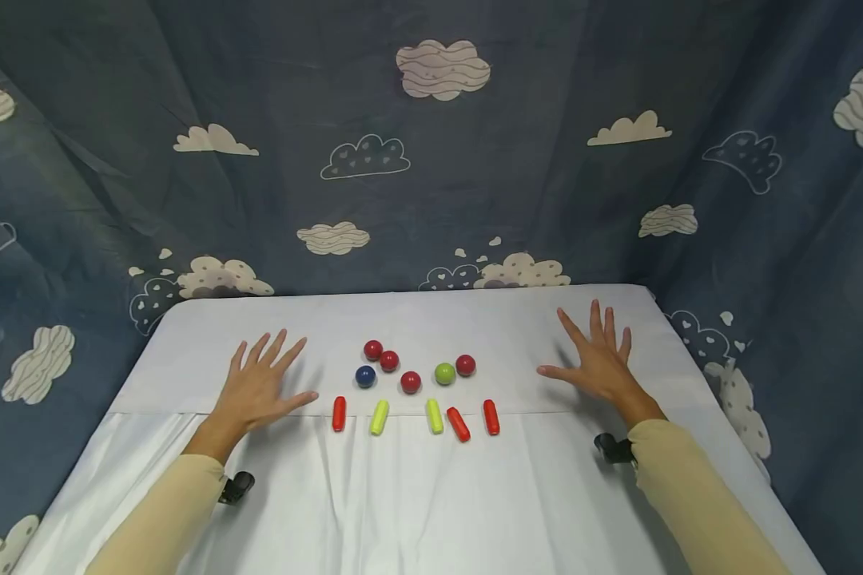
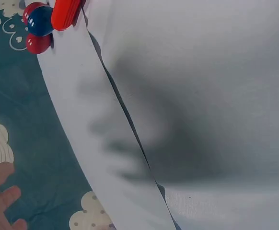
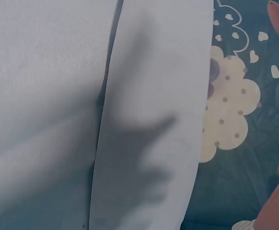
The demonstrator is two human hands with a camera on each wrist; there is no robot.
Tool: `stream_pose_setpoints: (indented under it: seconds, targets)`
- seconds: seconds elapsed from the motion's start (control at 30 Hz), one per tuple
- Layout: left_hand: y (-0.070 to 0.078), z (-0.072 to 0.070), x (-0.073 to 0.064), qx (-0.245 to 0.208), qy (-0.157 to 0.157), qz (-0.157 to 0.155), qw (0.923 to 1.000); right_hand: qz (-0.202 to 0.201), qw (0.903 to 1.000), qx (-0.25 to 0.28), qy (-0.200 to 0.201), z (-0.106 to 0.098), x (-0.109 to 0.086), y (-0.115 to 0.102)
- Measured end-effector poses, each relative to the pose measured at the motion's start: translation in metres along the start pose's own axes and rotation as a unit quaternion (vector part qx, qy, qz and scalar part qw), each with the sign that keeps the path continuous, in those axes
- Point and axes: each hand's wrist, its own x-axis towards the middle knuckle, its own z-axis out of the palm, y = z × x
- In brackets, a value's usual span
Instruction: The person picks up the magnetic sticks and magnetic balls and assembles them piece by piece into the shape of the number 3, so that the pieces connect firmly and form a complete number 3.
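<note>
My left hand (image 1: 257,390) is spread over the left part of the white-covered table, holding nothing; its shadow falls on the cloth. On the right, my right hand (image 1: 598,363) is likewise spread and holds nothing. Between them are several red balls (image 1: 411,382), a blue ball (image 1: 365,376) and a green ball (image 1: 444,373). Nearer me lies a loose row of short rods: a red rod (image 1: 339,414) closest to my left hand, two yellow-green rods (image 1: 379,417), then a tilted red rod (image 1: 458,424) and another red rod (image 1: 491,417). The left wrist view catches the blue ball (image 2: 40,21) at its corner.
A white cloth (image 1: 403,511) covers the table, with a seam or fold (image 1: 546,413) running across it. Dark blue curtains (image 1: 280,96) with cloud prints hang behind and at both sides. Each wrist bears a small black camera (image 1: 236,487).
</note>
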Motion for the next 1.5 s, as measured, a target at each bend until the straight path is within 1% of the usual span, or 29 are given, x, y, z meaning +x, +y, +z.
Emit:
stream_pose_setpoints:
  seconds: [0.1,0.27,0.33,0.53,0.6,0.77,0.83,1.03,1.13,1.33,1.5]
  targets:
    - [0.002,0.002,-0.004,-0.019,-0.003,0.005,0.9998,-0.007,0.9998,0.019,-0.002,0.004,-0.001,-0.001]
    - [0.005,0.004,-0.006,-0.056,0.006,0.010,0.9984,-0.041,0.9980,0.046,0.010,0.013,0.001,-0.008]
    - [0.007,0.006,-0.007,-0.071,-0.001,0.005,0.9975,-0.051,0.9971,0.055,0.013,0.017,0.002,-0.013]
    - [0.016,0.011,-0.008,-0.122,-0.005,-0.003,0.9925,-0.057,0.9961,0.066,0.012,0.024,0.003,-0.028]
    - [0.019,0.011,-0.008,-0.143,0.000,-0.005,0.9897,-0.056,0.9955,0.076,0.011,0.027,0.003,-0.033]
    - [0.027,0.010,-0.010,-0.191,-0.007,-0.029,0.9811,-0.060,0.9925,0.107,0.004,0.032,0.005,-0.042]
    - [0.031,0.010,-0.010,-0.204,-0.012,-0.040,0.9782,-0.063,0.9916,0.113,0.001,0.035,0.007,-0.046]
    - [0.041,0.012,-0.012,-0.243,-0.014,-0.059,0.9682,-0.069,0.9887,0.133,-0.009,0.043,0.013,-0.056]
    - [0.044,0.015,-0.011,-0.260,-0.020,-0.068,0.9629,-0.069,0.9877,0.139,-0.019,0.046,0.016,-0.060]
    - [0.049,0.023,-0.009,-0.288,-0.030,-0.099,0.9519,-0.061,0.9864,0.148,-0.038,0.051,0.023,-0.067]
    - [0.054,0.029,-0.008,-0.296,-0.033,-0.119,0.9471,-0.050,0.9840,0.160,-0.059,0.056,0.029,-0.072]
